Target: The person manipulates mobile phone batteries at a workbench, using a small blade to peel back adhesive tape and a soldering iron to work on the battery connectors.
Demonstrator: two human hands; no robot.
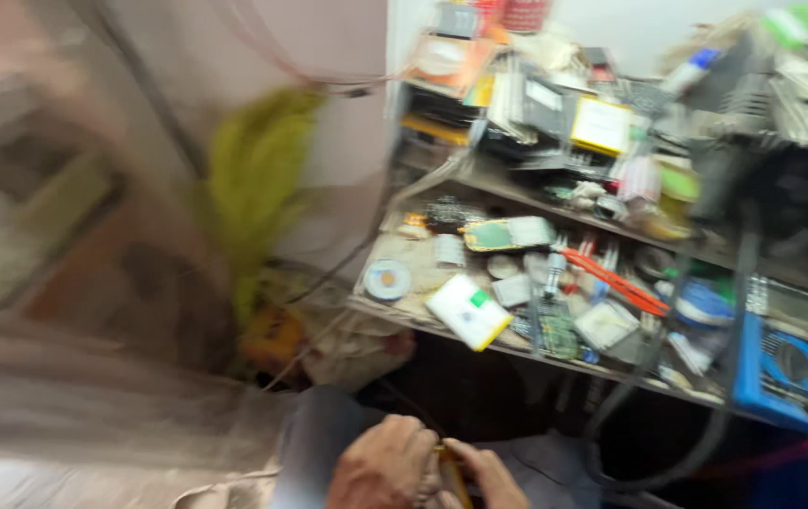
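Nearest the camera, at the bottom edge: left hand (383,467) and right hand (489,476) meeting over a small yellow object (451,476). Fingers of both hands curled around the yellow object, clamped on it from either side; object mostly hidden, kind not readable through the blur. Below the hands: grey-blue cloth (314,443) over the lap.

Beyond the yellow object, above it: lower shelf (404,316) crowded with small parts. On that shelf, directly above the yellow object: white-and-yellow flat box (468,311). Left of the box: round white reel (387,280). Right of the box: green circuit board (555,330), red strip (621,283), and, far right, blue meter (786,363). Black cable (659,377) hanging from the shelf, right of the hands.

Farther still, above: upper shelf (508,184) stacked with boxes and packets. Far left of the yellow object: green hanging bundle (253,179) against the wall. Whole view motion-blurred.
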